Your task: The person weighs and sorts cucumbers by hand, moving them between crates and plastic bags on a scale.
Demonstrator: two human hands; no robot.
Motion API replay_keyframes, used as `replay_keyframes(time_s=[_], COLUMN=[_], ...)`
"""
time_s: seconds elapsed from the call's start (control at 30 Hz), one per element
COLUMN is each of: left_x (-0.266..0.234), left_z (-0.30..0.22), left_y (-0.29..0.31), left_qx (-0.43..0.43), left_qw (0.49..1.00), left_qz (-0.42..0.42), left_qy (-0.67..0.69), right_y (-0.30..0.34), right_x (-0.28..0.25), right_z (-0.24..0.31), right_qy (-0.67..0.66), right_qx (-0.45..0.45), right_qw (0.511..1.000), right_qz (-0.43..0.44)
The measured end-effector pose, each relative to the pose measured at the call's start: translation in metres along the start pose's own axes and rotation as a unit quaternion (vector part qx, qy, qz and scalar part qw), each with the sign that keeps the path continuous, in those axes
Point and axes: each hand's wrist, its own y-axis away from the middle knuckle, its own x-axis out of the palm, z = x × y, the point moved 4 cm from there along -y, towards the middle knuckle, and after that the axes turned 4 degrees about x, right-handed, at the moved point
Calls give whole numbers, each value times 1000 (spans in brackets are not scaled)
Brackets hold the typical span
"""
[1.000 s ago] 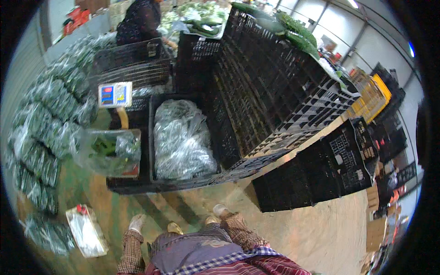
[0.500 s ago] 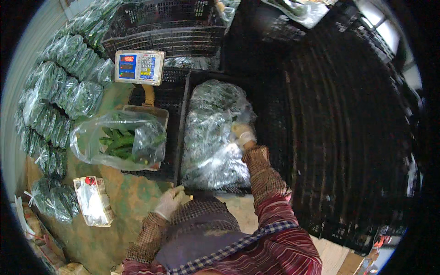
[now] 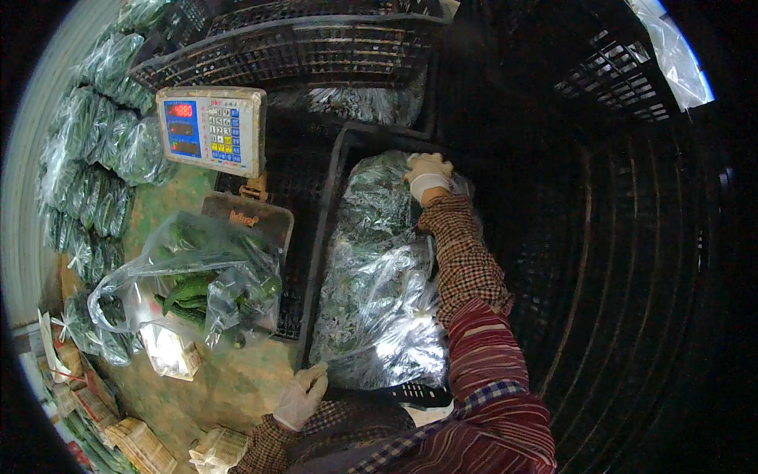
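A large clear plastic bag of green vegetables (image 3: 379,268) lies inside a black plastic crate (image 3: 328,197). My right hand (image 3: 427,174), in a white glove, is closed on the far end of that bag. My left hand (image 3: 301,395), also gloved, rests on the crate's near left corner, beside the bag's near end. My checked sleeves and striped top fill the lower middle.
A digital scale (image 3: 212,129) stands left of the crate, with an open clear bag of green peppers (image 3: 197,284) on its platform. Several bagged greens (image 3: 95,174) line the floor at left. Tall stacked black crates (image 3: 632,276) wall the right side.
The view has dropped closer over the crate. My right hand has reached farther to the bag's far end, and my left hand has come to the crate's near corner.
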Motion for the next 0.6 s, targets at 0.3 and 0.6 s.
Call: replay_keyframes(time_s=[0.3,0.6], left_x=[11,11], left_z=[-11,-90], left_y=[-42,-72], left_qx=[80,160], left_qw=[996,984], left_qz=[29,38], left_qy=[-10,-74], right_y=[-9,-11], right_x=[22,58], right_z=[-5,-29], right_qy=[-346,-163], right_qx=[-59,-110], right_qw=[917,980], right_qz=[-192,-11])
